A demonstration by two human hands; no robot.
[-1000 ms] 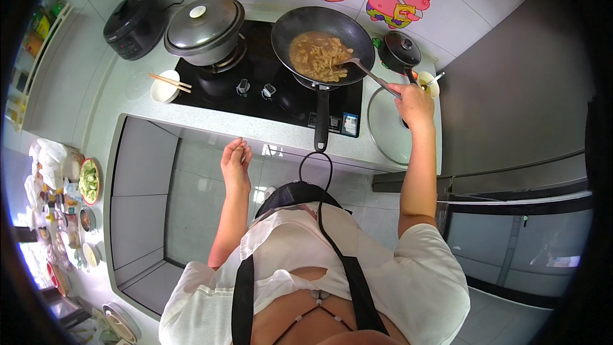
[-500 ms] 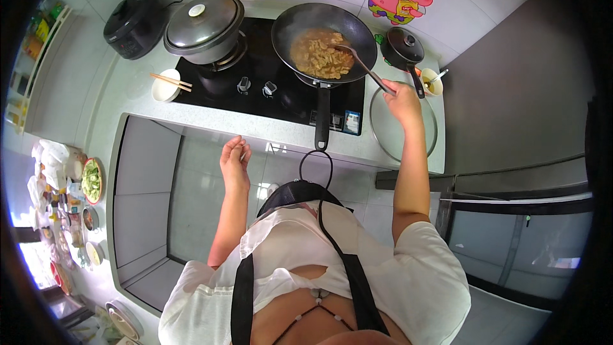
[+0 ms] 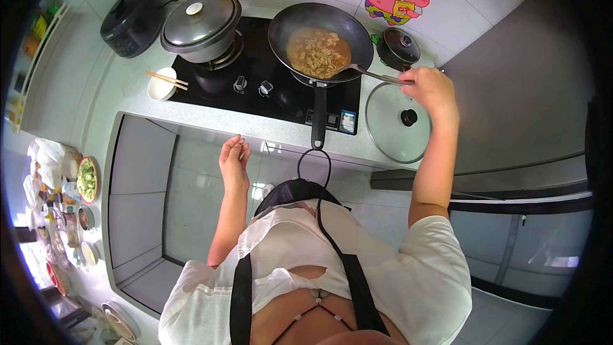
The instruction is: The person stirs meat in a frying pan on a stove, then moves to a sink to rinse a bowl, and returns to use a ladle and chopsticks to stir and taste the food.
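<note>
R hand (image 3: 433,89) grips spatula (image 3: 364,72) handle, blade in wok (image 3: 320,41) at 12 o'clock. Food looks browned w/ sauce, likely near done; plating left. L hand (image 3: 234,158) loose, empty.

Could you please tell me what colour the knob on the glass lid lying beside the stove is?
Black; the knob shows best in the head view.

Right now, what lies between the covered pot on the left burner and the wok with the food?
In the head view, two stove knobs sit on the black cooktop between the covered pot and the wok.
</note>
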